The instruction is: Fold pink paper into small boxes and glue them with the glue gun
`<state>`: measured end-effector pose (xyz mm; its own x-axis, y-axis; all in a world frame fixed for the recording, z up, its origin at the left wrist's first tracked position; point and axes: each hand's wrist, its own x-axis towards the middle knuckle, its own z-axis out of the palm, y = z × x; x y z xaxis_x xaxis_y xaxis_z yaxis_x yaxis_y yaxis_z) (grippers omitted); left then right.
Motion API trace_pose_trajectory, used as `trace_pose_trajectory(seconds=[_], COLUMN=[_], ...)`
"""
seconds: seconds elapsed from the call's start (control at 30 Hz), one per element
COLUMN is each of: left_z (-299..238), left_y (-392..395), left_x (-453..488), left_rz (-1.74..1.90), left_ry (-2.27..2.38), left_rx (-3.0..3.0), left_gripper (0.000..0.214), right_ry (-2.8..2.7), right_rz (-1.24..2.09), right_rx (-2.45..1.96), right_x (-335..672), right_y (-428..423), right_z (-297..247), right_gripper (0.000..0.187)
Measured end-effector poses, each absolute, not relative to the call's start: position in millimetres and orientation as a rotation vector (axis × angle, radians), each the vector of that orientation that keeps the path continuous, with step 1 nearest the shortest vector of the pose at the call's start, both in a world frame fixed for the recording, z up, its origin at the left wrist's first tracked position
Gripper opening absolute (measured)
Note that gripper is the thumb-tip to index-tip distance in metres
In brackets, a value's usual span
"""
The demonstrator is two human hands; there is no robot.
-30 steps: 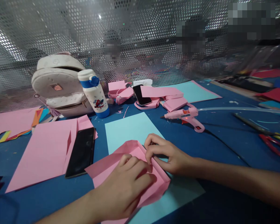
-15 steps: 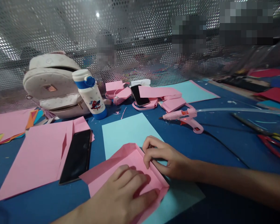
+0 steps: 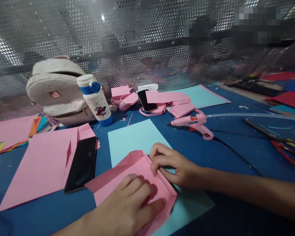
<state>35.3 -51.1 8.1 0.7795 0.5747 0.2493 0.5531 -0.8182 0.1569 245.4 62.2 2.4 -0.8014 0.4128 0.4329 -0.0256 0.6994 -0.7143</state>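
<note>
A shallow pink paper box [image 3: 108, 186] with folded-up sides lies tilted over a light blue sheet [image 3: 137, 137] in the middle of the table. My left hand [image 3: 130, 200] reaches inside, its fingers curled and pressing on the paper, the thumb stretched toward the right corner. Some of those fingertips are hidden. At the box's right wall, my right hand [image 3: 172, 164] pinches the upright edge between thumb and fingers. Beyond that hand rests a pink hot glue gun [image 3: 193, 123] with a clear glue stick [image 3: 236, 115] in its back.
To the left are a black phone [image 3: 81, 164] and pink card sheets [image 3: 44, 164]. A white backpack [image 3: 56, 91] and a bottle [image 3: 98, 105] stand behind. Folded pink paper pieces [image 3: 172, 97] partly cover another phone [image 3: 146, 101]. Red-handled scissors [image 3: 282, 152] and a cord [image 3: 238, 159] lie right.
The hands and the box keep nearly the same place and hold. The view has shifted very slightly.
</note>
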Motion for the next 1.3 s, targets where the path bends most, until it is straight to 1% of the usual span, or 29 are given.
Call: trace_pose_trajectory(seconds=[0.13, 0.27, 0.4, 0.73, 0.83, 1.03, 1.17, 1.3], left_z=[11.0, 6.9, -0.3, -1.0, 1.8, 4.6, 4.3, 5.5], left_y=[-50.4, -50.1, -51.4, -46.4, -44.3, -44.3, -44.6, -43.6], left_x=[32.3, 30.6, 31.5, 32.8, 32.9, 34.5, 37.3, 39.3], left_rz=[0.495, 0.577, 0.511, 0.372, 0.357, 0.466, 0.494, 0.507], left_ry=[0.874, 1.114, 1.290, 1.310, 1.293, 1.250, 1.224, 1.169], left_rx=[2.849, 2.774, 2.771, 2.793, 2.749, 2.713, 2.681, 2.634], left_gripper=[0.037, 0.043, 0.050, 0.069, 0.068, 0.064, 0.064, 0.060], right_ry=[-2.320, -2.320, -2.323, -2.319, -2.315, -2.327, -2.332, -2.336], right_rz=[0.981, 0.972, 0.973, 0.993, 0.990, 0.976, 0.973, 0.965], right_rx=[-0.284, -0.282, -0.271, -0.269, -0.267, -0.261, -0.272, -0.266], right_x=[245.7, 245.8, 246.6, 247.0, 247.2, 247.5, 247.0, 247.0], right_y=[61.6, 60.3, 60.3, 60.6, 60.2, 59.6, 58.7, 58.6], right_z=[2.9, 4.5, 4.3, 2.8, 3.5, 4.0, 4.5, 4.5], right_gripper=[0.026, 0.025, 0.027, 0.024, 0.024, 0.025, 0.024, 0.024])
